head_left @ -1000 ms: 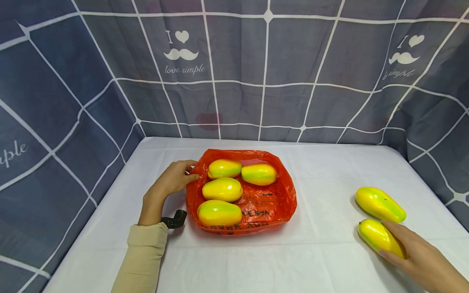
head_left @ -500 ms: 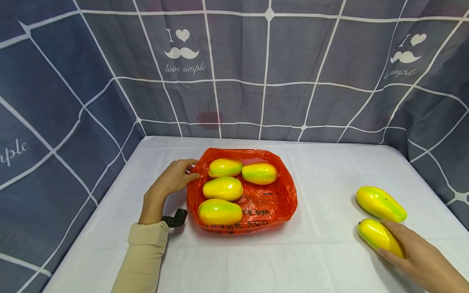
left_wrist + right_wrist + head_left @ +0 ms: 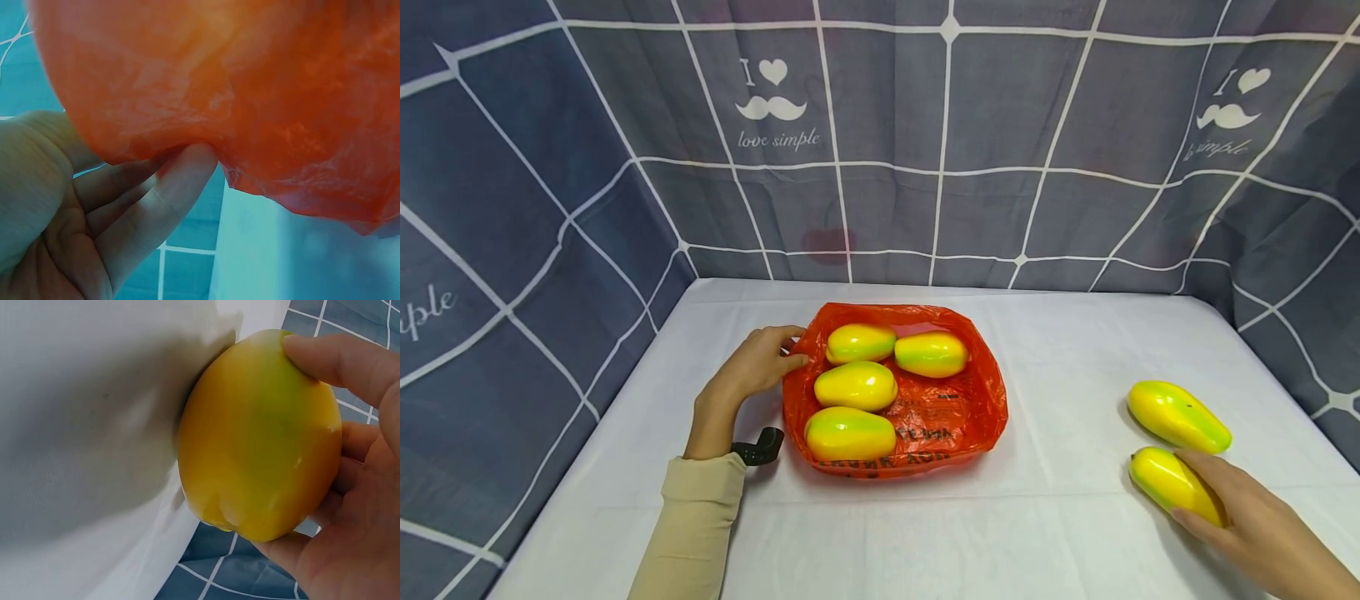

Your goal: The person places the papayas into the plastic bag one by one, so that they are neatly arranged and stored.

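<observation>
In the head view, a red plastic bag point(image 3: 940, 408) lies spread with its mouth facing up. Several yellow-green papayas point(image 3: 853, 387) sit inside it, mostly on its left side. My left hand point(image 3: 752, 362) pinches the bag's left rim; the left wrist view shows the thumb and fingers of that hand point(image 3: 125, 212) at the red plastic point(image 3: 206, 81). Over on the right, my right hand point(image 3: 1262, 517) grips a papaya point(image 3: 1172, 483) resting on the table. The right wrist view has that papaya point(image 3: 259, 437) between thumb and fingers. Just behind it lies another papaya point(image 3: 1180, 417).
A white cloth covers the table point(image 3: 1015, 533). Grey checked curtains point(image 3: 887, 200) enclose it at the back and sides. A black curved object point(image 3: 760, 447) shows by the left wrist, near the bag's lower left edge.
</observation>
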{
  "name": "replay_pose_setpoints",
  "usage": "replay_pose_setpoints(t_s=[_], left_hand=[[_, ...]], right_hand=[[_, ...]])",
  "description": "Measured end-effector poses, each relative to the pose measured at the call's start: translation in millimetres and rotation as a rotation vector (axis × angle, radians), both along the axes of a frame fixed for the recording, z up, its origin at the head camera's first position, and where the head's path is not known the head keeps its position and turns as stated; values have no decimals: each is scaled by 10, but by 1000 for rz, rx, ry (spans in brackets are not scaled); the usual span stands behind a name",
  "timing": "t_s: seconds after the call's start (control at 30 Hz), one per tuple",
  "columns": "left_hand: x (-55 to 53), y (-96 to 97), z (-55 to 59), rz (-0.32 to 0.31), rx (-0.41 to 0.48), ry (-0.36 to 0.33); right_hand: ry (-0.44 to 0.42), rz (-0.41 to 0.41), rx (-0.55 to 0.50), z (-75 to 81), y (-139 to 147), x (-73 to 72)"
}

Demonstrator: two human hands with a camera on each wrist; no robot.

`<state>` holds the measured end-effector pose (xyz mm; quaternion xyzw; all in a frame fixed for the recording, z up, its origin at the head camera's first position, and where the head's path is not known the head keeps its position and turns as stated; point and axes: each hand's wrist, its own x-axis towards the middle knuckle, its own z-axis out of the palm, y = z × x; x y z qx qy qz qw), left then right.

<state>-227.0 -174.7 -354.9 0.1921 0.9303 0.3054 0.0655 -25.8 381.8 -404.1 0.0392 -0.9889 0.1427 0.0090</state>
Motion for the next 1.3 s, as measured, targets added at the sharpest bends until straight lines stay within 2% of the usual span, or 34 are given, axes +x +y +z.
replay_pose_setpoints(t_s=[0.13, 0.33, 0.47, 0.57, 0.77, 0.93, 1.03, 1.3], left_hand=[[-2, -2, -3, -1, 5, -6], [4, -4, 8, 7, -2, -5], [8, -5, 15, 4, 1, -7], [10, -8, 17, 2, -1, -4], [9, -8, 9, -5, 5, 17], [5, -3, 14, -5, 12, 6], [5, -7, 11, -2, 13, 0], [13, -1, 10, -2, 6, 10]], right_hand=[[11, 7, 17, -8, 6, -8], [75, 35, 25, -10, -33, -3], [49, 27, 38, 53, -99, -29], [74, 37, 44, 103, -167, -47], [301, 134, 4, 162, -321, -67], [403, 204, -13, 247, -453, -150], [419, 227, -23, 313, -559, -197], [369, 252, -41, 491, -813, -289]])
